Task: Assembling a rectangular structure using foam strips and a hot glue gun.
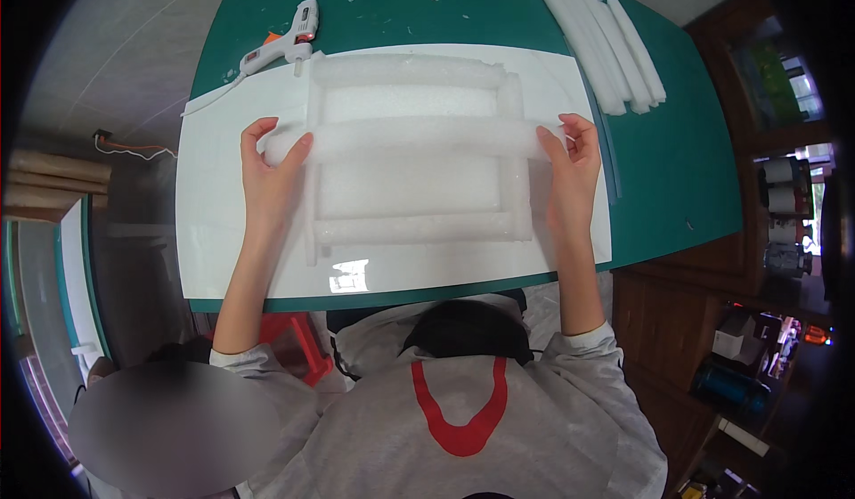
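Observation:
A white foam strip [419, 137] stretches crosswise between my hands, over a rectangular frame of white foam strips [410, 226]. My left hand [274, 162] grips the strip's left end between thumb and fingers. At the other end, my right hand [572, 153] pinches it the same way. Beneath the strip, the frame has a foam panel [408, 187] inside its borders. Whether the held strip touches the frame's side pieces, I cannot tell. The frame lies on a glossy white board [223, 232].
A white glue gun [287, 43] with its cord lies beyond the frame's far left corner. Several loose foam strips [606, 40] rest on the green tabletop [681, 178] at the far right. A red stool [307, 346] stands below the near edge. Wooden shelving [668, 321] is at the right.

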Action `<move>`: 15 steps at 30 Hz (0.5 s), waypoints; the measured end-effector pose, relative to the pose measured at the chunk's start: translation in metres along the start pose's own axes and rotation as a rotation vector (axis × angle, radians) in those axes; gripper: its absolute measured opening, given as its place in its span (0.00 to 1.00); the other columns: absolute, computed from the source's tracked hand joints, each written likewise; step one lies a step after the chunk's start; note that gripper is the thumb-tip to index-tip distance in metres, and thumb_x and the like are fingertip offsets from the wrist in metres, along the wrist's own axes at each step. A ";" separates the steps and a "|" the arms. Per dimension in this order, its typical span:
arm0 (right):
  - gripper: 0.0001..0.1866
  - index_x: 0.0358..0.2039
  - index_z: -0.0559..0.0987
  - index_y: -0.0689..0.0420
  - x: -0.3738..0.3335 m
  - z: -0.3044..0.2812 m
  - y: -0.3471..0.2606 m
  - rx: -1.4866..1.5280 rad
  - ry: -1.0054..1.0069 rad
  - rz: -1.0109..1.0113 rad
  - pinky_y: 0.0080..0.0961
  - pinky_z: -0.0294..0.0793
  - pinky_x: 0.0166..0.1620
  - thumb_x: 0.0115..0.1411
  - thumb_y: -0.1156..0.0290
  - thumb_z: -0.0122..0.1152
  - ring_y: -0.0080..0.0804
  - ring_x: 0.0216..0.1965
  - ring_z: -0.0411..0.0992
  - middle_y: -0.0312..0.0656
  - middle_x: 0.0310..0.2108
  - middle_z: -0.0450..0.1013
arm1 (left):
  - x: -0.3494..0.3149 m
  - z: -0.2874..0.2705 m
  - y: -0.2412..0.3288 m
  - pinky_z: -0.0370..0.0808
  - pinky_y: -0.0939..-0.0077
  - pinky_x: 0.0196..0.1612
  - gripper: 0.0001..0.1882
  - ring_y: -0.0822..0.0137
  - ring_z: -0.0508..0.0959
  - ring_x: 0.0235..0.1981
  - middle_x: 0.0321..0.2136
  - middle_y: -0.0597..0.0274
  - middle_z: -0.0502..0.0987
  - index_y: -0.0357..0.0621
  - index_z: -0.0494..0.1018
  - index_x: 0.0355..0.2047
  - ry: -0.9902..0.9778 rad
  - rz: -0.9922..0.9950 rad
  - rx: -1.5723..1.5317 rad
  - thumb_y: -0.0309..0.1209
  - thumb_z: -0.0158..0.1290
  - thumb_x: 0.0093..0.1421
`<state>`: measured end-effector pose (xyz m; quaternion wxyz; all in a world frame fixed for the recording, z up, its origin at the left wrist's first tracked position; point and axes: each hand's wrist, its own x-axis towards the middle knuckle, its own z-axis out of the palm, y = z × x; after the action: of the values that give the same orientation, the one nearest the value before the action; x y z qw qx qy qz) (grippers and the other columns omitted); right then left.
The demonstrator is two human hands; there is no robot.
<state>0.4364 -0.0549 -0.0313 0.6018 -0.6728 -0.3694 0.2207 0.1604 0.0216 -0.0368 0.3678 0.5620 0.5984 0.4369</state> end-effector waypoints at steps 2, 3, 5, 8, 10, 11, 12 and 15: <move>0.22 0.41 0.63 0.54 0.000 -0.001 -0.002 0.101 -0.021 0.212 0.21 0.61 0.37 0.45 0.69 0.59 0.27 0.38 0.60 0.43 0.41 0.56 | -0.001 -0.001 0.007 0.65 0.76 0.39 0.27 0.68 0.65 0.39 0.42 0.59 0.60 0.43 0.58 0.43 -0.029 -0.022 -0.063 0.33 0.57 0.44; 0.22 0.41 0.63 0.54 0.000 -0.002 -0.002 0.099 -0.018 0.214 0.21 0.61 0.37 0.45 0.69 0.59 0.27 0.38 0.60 0.43 0.41 0.56 | -0.002 -0.002 0.011 0.67 0.77 0.37 0.28 0.68 0.66 0.38 0.43 0.58 0.60 0.43 0.58 0.43 -0.031 -0.039 -0.052 0.33 0.57 0.44; 0.28 0.46 0.56 0.54 0.000 -0.005 -0.003 0.223 -0.124 0.354 0.21 0.66 0.34 0.46 0.66 0.59 0.29 0.36 0.63 0.46 0.44 0.52 | -0.002 -0.002 0.009 0.69 0.79 0.34 0.29 0.68 0.66 0.38 0.43 0.58 0.60 0.43 0.57 0.44 -0.039 -0.057 -0.041 0.34 0.57 0.44; 0.30 0.47 0.53 0.54 -0.001 -0.006 -0.002 0.246 -0.175 0.437 0.21 0.68 0.29 0.47 0.62 0.58 0.28 0.31 0.66 0.48 0.44 0.51 | 0.001 -0.003 0.002 0.70 0.78 0.33 0.30 0.67 0.67 0.37 0.45 0.57 0.59 0.43 0.56 0.45 -0.017 -0.046 -0.026 0.34 0.58 0.43; 0.31 0.47 0.53 0.54 -0.002 -0.005 -0.002 0.228 -0.166 0.428 0.20 0.68 0.28 0.47 0.61 0.58 0.28 0.29 0.66 0.48 0.44 0.52 | 0.002 -0.003 0.003 0.70 0.77 0.33 0.32 0.66 0.67 0.38 0.46 0.56 0.58 0.45 0.55 0.46 -0.024 -0.065 -0.025 0.35 0.58 0.43; 0.31 0.47 0.53 0.55 -0.003 -0.005 -0.003 0.212 -0.159 0.416 0.20 0.68 0.27 0.47 0.61 0.57 0.28 0.28 0.67 0.48 0.44 0.52 | 0.002 -0.003 0.003 0.70 0.77 0.33 0.32 0.66 0.67 0.38 0.46 0.56 0.58 0.45 0.55 0.46 -0.026 -0.066 -0.024 0.35 0.58 0.43; 0.31 0.47 0.53 0.55 -0.003 -0.005 -0.004 0.211 -0.158 0.417 0.20 0.68 0.27 0.47 0.61 0.57 0.28 0.28 0.67 0.48 0.44 0.52 | 0.002 -0.003 0.005 0.70 0.77 0.34 0.32 0.65 0.68 0.39 0.47 0.56 0.58 0.45 0.54 0.46 -0.033 -0.081 -0.029 0.35 0.58 0.43; 0.31 0.46 0.53 0.55 -0.004 -0.005 -0.005 0.208 -0.163 0.420 0.19 0.68 0.26 0.47 0.60 0.57 0.27 0.28 0.67 0.47 0.42 0.54 | 0.003 -0.004 0.005 0.70 0.76 0.34 0.33 0.64 0.68 0.39 0.47 0.55 0.58 0.46 0.53 0.47 -0.047 -0.093 -0.027 0.35 0.58 0.43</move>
<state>0.4363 -0.0608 -0.0259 0.5769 -0.6493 -0.2441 0.4313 0.1586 0.0243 -0.0306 0.4092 0.5385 0.6090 0.4143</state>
